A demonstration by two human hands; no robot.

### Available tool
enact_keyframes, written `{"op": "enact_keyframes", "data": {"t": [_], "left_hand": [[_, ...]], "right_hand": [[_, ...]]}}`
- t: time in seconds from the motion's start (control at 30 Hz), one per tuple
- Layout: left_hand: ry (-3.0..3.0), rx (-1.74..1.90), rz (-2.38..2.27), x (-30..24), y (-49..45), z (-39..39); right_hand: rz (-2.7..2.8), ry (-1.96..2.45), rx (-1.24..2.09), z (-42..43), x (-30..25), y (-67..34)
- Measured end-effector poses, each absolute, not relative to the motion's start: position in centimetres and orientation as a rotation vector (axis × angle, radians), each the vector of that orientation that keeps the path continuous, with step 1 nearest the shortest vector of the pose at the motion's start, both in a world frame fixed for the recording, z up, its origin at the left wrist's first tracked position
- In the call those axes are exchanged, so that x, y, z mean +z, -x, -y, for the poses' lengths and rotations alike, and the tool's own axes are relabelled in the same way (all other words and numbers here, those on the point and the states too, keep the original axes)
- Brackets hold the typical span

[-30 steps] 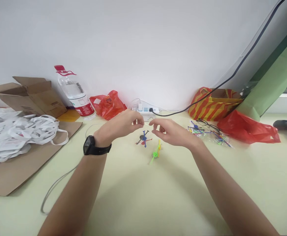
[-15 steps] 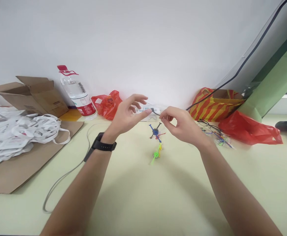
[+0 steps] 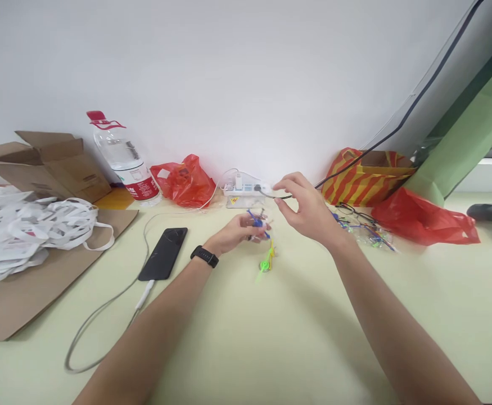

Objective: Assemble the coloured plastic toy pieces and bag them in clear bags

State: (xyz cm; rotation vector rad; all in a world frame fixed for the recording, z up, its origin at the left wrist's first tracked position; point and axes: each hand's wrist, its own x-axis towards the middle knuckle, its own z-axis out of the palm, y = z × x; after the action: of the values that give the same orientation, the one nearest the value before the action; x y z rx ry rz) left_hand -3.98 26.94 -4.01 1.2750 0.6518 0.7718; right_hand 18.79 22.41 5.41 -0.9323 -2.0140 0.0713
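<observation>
My left hand (image 3: 234,234) is low over the table with its fingers closed on a small toy of blue, red and black sticks joined at a blue hub (image 3: 257,224). My right hand (image 3: 307,209) hovers just right of the toy, slightly higher. Its fingers are curved and apart, and I see nothing in them. A green and yellow stick piece (image 3: 266,261) lies on the pale table (image 3: 246,337) just in front of both hands. A black watch sits on my left wrist.
A black phone (image 3: 163,260) on a grey cable lies to the left. A white power strip (image 3: 243,194), water bottle (image 3: 124,162), red bags (image 3: 184,180) (image 3: 423,220), striped bag (image 3: 366,179), glasses (image 3: 355,213), loose coloured sticks (image 3: 368,233), cardboard box (image 3: 47,163) and white straps (image 3: 30,225) ring the table.
My left hand dropped from beside the right hand to the table and took hold of the blue stick toy. My right hand's pinch has loosened. The phone, hidden before by my left arm, now shows.
</observation>
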Motion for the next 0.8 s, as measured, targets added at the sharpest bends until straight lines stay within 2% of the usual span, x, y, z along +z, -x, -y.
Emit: {"op": "enact_keyframes", "data": {"t": [0.07, 0.17, 0.23, 0.43, 0.67, 0.8], "left_hand": [[-1.121, 0.954, -0.667, -4.5, 4.4, -27.7], [-0.999, 1.098, -0.787, -5.7, 4.6, -28.6], [-0.980, 1.138, -0.858, -6.4, 4.5, -28.8], [-1.179, 1.089, -0.975, -6.9, 4.2, -28.4], [-1.252, 1.039, -0.964, -7.2, 4.4, -28.7], [-1.327, 1.062, -0.856, -7.0, 4.3, -28.4]], "right_hand": [[2.096, 0.942, 0.130, -22.1, 5.7, -18.7], [2.391, 0.943, 0.429, -21.6, 5.1, -18.1], [2.594, 0.978, 0.611, -21.4, 3.9, -17.1], [2.956, 1.011, 0.797, -21.3, 0.5, -13.8], [2.801, 0.987, 0.919, -21.0, 1.0, -13.7], [2.356, 0.730, 1.161, -21.1, 2.4, -14.0]]}}
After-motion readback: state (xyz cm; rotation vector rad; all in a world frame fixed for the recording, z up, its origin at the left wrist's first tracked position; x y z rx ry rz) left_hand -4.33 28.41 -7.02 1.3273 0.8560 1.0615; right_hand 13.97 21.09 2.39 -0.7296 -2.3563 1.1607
